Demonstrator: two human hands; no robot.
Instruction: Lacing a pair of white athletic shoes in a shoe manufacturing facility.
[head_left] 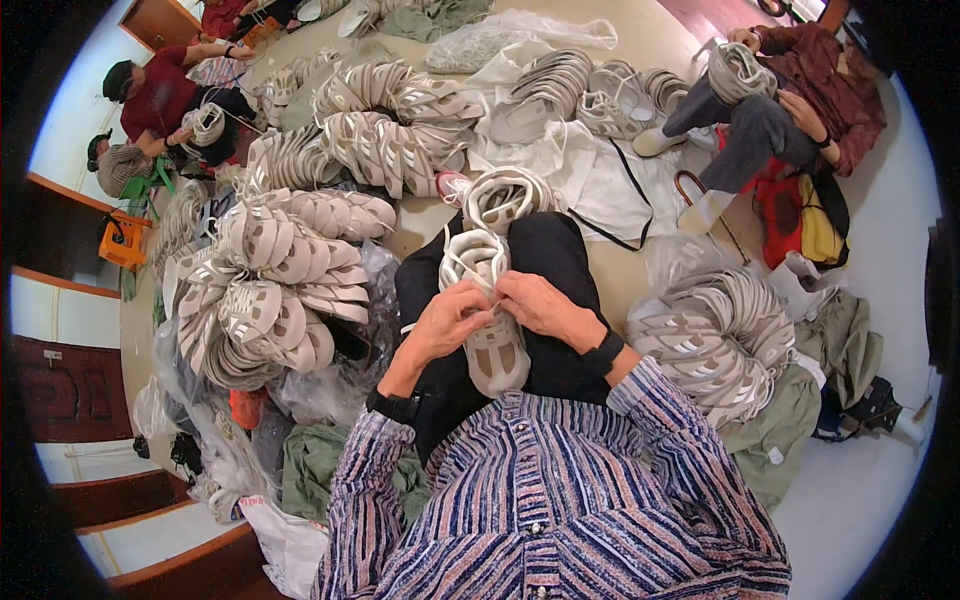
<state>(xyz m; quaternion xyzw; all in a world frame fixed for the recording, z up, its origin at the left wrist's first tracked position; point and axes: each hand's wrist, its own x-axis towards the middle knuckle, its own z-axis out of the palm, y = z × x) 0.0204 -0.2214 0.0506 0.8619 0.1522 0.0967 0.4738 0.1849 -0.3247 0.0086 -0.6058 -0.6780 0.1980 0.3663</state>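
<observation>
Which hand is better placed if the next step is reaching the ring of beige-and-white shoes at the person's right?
The right hand, probably: the ring of shoes lies on that side, nearer it; the left hand would reach across. Both are at the beige shoe on the black-trousered lap.

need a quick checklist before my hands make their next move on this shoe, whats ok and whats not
1. Left hand at the shoe: ok, fingers on its near-left side.
2. Right hand at the shoe: ok, its fingertips close to the left hand's.
3. Shoe supported: ok, it lies over the lap, toe toward the striped shirt.
4. Clear view of the shoe's middle: not ok, both hands partly cover it.
5. What the fingertips pinch: cannot tell, too small to make out.
6. Sleeves away from the fingers: ok, both cuffs end behind the dark wristbands.
</observation>
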